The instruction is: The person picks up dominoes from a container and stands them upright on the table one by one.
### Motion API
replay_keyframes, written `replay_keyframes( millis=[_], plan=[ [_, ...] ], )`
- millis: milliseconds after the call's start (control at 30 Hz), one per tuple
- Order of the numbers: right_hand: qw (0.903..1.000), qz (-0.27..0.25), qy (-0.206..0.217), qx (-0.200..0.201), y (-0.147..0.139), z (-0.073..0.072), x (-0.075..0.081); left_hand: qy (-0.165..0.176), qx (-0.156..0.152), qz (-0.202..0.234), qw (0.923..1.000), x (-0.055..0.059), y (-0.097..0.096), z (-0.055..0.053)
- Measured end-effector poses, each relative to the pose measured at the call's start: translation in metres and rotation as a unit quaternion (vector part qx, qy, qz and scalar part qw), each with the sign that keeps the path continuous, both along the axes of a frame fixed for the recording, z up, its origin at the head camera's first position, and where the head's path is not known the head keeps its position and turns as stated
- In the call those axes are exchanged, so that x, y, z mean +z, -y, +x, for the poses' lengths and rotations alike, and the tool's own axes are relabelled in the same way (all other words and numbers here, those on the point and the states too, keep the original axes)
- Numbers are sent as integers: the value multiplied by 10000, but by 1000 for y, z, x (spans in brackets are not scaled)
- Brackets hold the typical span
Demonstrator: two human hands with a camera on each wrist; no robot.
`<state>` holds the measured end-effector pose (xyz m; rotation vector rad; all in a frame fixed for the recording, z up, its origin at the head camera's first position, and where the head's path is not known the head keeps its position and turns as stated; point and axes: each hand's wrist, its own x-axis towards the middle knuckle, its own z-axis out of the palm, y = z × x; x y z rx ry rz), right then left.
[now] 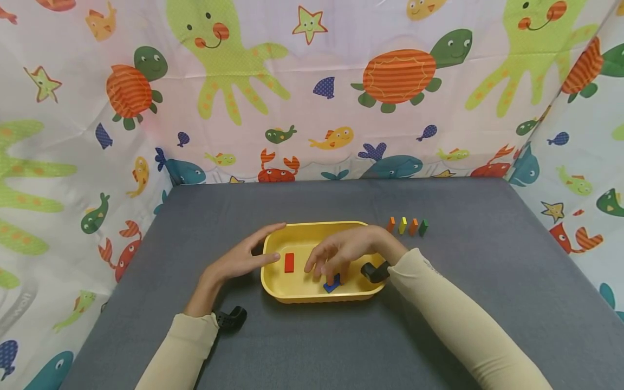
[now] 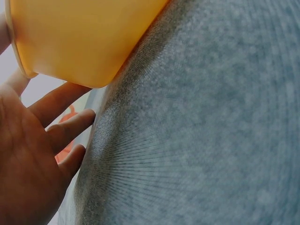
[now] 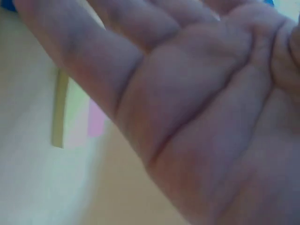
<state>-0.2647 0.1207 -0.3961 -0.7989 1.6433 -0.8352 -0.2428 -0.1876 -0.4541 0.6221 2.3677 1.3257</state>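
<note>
Firstly, at the left end of the yellow tray (image 1: 312, 298), the left hand (image 1: 242, 255) has its fingers straight and spread apart, with the thumb over the rim. In my opinion it should steady the tray only lightly, without pushing the wall. Inside the tray, in its left part, a red block (image 1: 289, 262) lies flat. Further to the right, near the tray's front wall, is the blue block (image 1: 332, 285), at the fingertips of the right hand (image 1: 352, 246). These fingers are bent, but I cannot tell if they are clamped on the block or only close to it. It seems best to pinch its two edges between thumb and index finger. Outside, beyond the tray's far right corner, an orange block (image 1: 391, 224), a yellow block (image 1: 402, 225), a second orange block (image 1: 413, 227) and a green block (image 1: 423, 227) stand upright, apart.
</note>
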Motion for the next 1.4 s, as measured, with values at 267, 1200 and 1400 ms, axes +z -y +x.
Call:
replay_keyframes(
  millis=[267,1200,1400],
  plan=[
    [9994,-19,264,202,3,1,-4,17,-26,8,10000,0,-1,0],
    [9676,-818,-2021,-1277,1,-7,-2,93,75,-98,9999,1,-1,1],
    [9725,-514,-1913,-1222,2,-7,-2,73,76,-65,9999,0,-1,1]
  ],
)
